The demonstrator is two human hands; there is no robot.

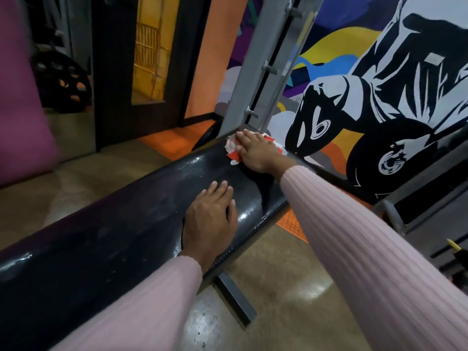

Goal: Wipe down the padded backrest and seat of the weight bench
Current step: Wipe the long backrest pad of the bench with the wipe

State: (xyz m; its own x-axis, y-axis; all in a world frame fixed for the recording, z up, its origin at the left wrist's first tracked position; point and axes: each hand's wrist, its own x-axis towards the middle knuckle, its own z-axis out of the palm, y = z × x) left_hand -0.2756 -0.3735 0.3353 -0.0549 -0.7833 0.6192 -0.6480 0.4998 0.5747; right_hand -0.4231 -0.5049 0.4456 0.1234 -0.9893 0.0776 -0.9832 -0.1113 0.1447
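Long black padded bench (121, 239), smooth and shiny like wet plastic, rounded along the edges, running from the near left corner up toward the far end. Small bright spots of light on the slick top. Right hand (255, 150) flat at the far end of the pad, fingers straight and close together, pressing down on a crumpled red and white cloth (231, 152). Soft, wrinkly cloth poking out on both sides of the hand, right by the pad's far edge. Left hand (210, 219) flat on the middle of the pad, fingers straight and a little spread, holding nothing. Fuzzy pink ribbed sleeves (367, 249) on both arms. Grey metal post (266, 59) with short round pegs just behind the far end. Painted wall (379, 97) with big black and white shapes and bright colours on the right. Round black weight plate (60, 82) with holes, well apart on the left. Smooth tan floor (291, 287) below, with a bumpy orange mat (172, 145) farther back.
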